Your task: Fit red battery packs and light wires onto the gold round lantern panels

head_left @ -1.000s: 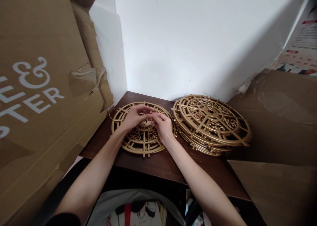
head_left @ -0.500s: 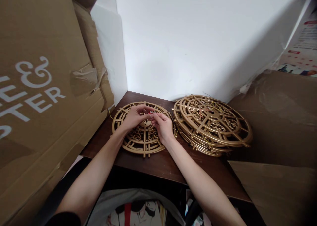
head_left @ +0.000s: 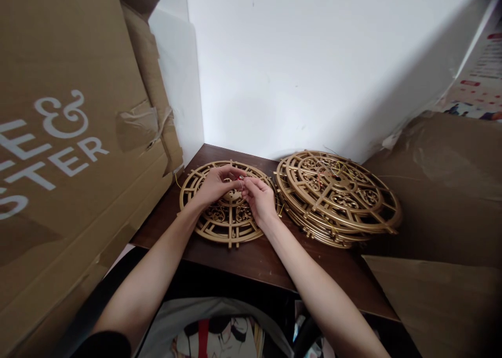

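Note:
A round gold openwork disc (head_left: 229,227) lies flat on the dark wooden table (head_left: 251,258). Both my hands meet over its centre. My left hand (head_left: 215,184) curls in a pinch, and my right hand (head_left: 259,200) pinches toward it, fingertips almost touching. Between them shows a thin wire with a red bit (head_left: 240,180); how it is held is too small to tell. A thin yellow wire (head_left: 177,181) pokes out at the disc's left edge.
A stack of the same gold discs (head_left: 339,196) with thin wires at its hub sits to the right. A large printed cardboard box (head_left: 70,138) leans on the left. Brown cardboard (head_left: 443,191) crowds the right. A white wall (head_left: 314,70) stands behind.
My hands stay pinched together over the disc's centre. The view has shifted slightly, so everything sits a little further right in the frame.

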The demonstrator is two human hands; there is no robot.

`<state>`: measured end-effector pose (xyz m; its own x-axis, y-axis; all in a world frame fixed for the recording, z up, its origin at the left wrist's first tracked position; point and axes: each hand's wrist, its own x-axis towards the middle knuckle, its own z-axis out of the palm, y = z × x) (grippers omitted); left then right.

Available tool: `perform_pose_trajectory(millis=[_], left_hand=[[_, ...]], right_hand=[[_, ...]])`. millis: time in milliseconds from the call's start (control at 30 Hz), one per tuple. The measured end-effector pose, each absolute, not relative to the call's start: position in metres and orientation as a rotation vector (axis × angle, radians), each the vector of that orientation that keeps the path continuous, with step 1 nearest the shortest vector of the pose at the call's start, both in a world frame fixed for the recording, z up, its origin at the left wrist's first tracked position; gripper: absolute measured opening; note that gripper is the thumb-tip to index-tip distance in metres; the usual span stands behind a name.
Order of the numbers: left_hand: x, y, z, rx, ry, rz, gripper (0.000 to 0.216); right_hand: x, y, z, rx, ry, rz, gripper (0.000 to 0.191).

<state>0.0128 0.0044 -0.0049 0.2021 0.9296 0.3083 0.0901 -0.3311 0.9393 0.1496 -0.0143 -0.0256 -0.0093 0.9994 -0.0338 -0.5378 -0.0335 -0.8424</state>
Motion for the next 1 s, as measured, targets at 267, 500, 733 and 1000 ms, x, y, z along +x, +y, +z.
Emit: perform_pose_trajectory(millis=[267,500,733,1000], left_hand=[[0.012,0.003,-0.004,1.654,1.003,1.231,0.024],[0.013,0.002,-0.001,1.682,1.005,1.245,0.023],[0.013,0.003,-0.003,1.625,1.008,1.261,0.019],[0.01,0.006,-0.007,1.468,1.137,1.361,0.024]], right_hand=[[0.149,-0.015,-0.026,-0.83,-0.796,1.423,0.021],[0.15,-0.014,-0.026,-0.813,-0.805,1.421,0.022],[0.147,-0.02,-0.026,-0.857,-0.957,1.176,0.029],[0.15,-0.027,-0.023,-1.0,-1.43,0.742,0.016]])
